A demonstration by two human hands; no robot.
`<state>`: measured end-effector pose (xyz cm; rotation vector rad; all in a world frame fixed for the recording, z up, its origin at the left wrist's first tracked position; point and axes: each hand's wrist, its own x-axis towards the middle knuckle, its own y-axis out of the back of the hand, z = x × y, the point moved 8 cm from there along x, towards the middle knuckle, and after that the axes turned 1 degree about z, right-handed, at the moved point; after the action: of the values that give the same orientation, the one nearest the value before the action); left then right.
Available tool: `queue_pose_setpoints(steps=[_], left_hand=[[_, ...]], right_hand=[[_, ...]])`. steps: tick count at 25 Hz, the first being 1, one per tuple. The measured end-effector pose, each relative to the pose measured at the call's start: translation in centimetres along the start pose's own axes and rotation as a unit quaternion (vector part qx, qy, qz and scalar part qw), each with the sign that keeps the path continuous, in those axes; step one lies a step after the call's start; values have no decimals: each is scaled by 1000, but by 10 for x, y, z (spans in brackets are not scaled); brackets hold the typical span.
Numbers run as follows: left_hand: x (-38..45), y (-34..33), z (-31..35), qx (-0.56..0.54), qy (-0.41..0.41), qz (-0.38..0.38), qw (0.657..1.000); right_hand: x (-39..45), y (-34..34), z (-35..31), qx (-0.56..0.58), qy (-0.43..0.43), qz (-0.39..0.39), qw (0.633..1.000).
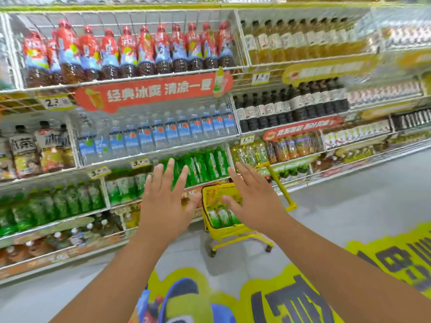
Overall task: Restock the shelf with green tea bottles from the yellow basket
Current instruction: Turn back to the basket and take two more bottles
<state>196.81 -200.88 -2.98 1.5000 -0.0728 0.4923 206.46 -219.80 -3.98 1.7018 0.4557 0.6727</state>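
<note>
From the head camera, both hands are held out flat with fingers spread and nothing in them, the left hand (163,203) in front of the shelf (149,201) and the right hand (253,201) over the yellow basket (229,229), so the job looks barely begun. Green tea bottles (221,216) lie in the basket on the floor, and a row of green bottles (205,165) already stands on the shelf behind the hands. The water bottles (163,134) say "wate", price tags show "2.2" and "3.", and the red sign (154,93) has Chinese words.

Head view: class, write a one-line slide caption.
Both open hands, left and right, reach toward the wheeled yellow plastic basket of green tea bottles below stocked shelves.
</note>
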Motion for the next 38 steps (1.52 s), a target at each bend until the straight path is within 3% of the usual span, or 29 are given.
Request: queue_pose_setpoints(steps=[8, 14, 19, 27, 34, 38], left_hand=[[123, -88, 77, -24, -25, -7, 999], [213, -160, 131, -29, -46, -59, 997], [261, -214, 150, -27, -7, -76, 997], [259, -350, 144, -4, 145, -142, 979], [195, -522, 94, -19, 203, -211, 956], [145, -615, 56, -25, 290, -258, 921]], right_hand=[[71, -38, 134, 7, -43, -44, 998], [116, -55, 226, 19, -82, -65, 994], [164, -97, 284, 47, -59, -111, 991], [224, -238, 354, 96, 1, -214, 972], [220, -419, 380, 139, -63, -282, 947], [202, -517, 380, 136, -96, -319, 933]])
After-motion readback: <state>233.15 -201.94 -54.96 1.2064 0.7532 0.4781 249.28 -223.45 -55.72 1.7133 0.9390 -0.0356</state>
